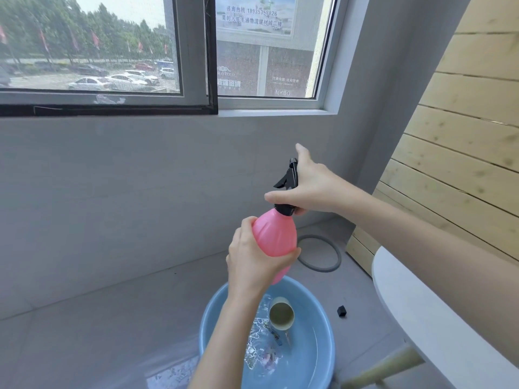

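Pink plastic spray bottle (276,240) was up in the air, tilted, just above the blue basin (325,355) (head cam). L hand (252,259) was wrapped round its belly, fingers curled on the far side. R hand (311,186) gripped the black trigger head (286,181) at the neck, thumb across the collar, one finger sticking up past the nozzle. Basin sat on the grey floor w/ water & a greenish cup (281,315) in it. Grey hose loop (334,254) lay behind, small black cap (341,311) just right of the basin, white table (415,313) at my right.
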The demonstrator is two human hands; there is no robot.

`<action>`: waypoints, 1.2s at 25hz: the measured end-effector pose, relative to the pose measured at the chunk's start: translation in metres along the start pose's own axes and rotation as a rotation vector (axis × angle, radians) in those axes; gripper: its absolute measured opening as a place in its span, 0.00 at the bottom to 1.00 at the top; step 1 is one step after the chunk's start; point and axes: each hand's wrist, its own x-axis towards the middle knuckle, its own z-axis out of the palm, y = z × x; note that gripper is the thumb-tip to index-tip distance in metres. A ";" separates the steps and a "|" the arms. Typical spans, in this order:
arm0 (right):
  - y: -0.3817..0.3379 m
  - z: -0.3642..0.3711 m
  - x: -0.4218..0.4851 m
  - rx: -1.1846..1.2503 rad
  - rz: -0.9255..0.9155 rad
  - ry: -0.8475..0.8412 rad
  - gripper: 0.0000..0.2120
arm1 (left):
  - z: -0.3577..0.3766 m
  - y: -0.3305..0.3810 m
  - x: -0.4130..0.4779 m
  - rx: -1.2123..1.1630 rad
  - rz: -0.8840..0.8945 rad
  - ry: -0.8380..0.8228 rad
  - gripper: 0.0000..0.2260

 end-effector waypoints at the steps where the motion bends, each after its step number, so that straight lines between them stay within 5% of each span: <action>1: -0.001 -0.003 -0.001 0.034 -0.005 -0.029 0.50 | -0.001 0.001 0.000 -0.016 -0.002 -0.005 0.34; 10: 0.030 -0.034 -0.007 0.431 -0.107 -0.183 0.59 | -0.010 0.002 0.004 -0.152 -0.037 -0.054 0.33; 20: 0.023 0.022 -0.007 0.693 -0.216 0.046 0.21 | -0.013 0.008 0.002 -0.170 -0.054 -0.071 0.33; 25: 0.025 0.024 -0.009 0.738 -0.247 0.053 0.17 | -0.014 0.007 0.004 -0.167 -0.042 -0.043 0.32; 30: 0.016 0.044 -0.015 0.716 -0.190 0.287 0.23 | -0.013 0.008 0.004 -0.188 -0.061 0.023 0.31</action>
